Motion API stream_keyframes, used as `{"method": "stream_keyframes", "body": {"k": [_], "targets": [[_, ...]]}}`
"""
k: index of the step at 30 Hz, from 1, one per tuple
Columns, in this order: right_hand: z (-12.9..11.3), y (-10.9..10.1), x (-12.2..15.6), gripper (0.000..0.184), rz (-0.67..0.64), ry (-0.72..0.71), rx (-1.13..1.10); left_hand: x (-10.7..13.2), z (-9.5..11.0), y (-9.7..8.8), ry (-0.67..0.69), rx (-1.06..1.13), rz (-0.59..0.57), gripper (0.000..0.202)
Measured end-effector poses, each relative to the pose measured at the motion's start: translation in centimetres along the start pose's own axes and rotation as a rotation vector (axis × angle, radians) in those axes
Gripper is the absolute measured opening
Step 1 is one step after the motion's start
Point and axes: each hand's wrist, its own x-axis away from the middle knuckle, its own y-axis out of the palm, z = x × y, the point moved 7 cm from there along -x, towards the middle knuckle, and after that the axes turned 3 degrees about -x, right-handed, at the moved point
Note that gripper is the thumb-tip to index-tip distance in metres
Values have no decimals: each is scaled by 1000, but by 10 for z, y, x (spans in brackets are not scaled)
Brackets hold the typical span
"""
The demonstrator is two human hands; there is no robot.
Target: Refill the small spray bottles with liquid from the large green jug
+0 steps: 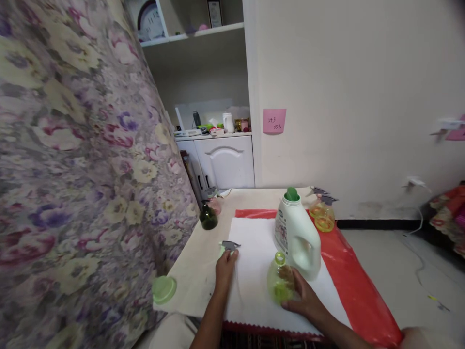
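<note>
A flowered curtain (72, 169) is hung well to the left of both hands, close along the table (203, 261). A red sheet (359, 291) is spread on the table, and a white cloth (254, 271) is laid over it; both hands are held above this cloth. A white jug (296, 242) with a green cap is stood just behind the right hand (305, 296), touching or nearly touching what that hand holds.

A small yellow-green bottle (278, 286) is held by the right hand, with the fingers wrapped round its far side and seen through the clear wall. The bottle is kept about upright, its long axis running from the cloth up to an uncapped mouth.

A grey sprayer head (230, 245) lies at the fingertips of the left hand (225, 266), to the left of the bottle and a little farther from the person. Whether it is pinched or only touched cannot be told. The left hand is the nearer to it; the bottle's mouth stands to that hand's right, well apart.

A green lid (164, 289) is left at the table's near-left corner, beyond the left hand.
</note>
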Motion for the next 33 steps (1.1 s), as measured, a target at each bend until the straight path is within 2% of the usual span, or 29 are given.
{"method": "stream_keyframes", "body": {"k": [4,9,14,23,28,33], "targets": [[-4,12,-20,81,33,-13,87,-5,-10,2,54,-92,-14,31],[8,26,-35,81,102,-57,164,-5,-16,1,82,-167,-13,30],[16,24,-35,78,231,-42,258,-6,-18,4,109,-194,-5,31],[18,22,-40,79,324,-58,315,-2,-14,3,140,-200,27,29],[23,24,-43,81,331,-77,338,-2,-14,0,130,-168,62,28],[27,15,-30,86,364,-59,250,-1,-14,-1,160,-129,60,30]]}}
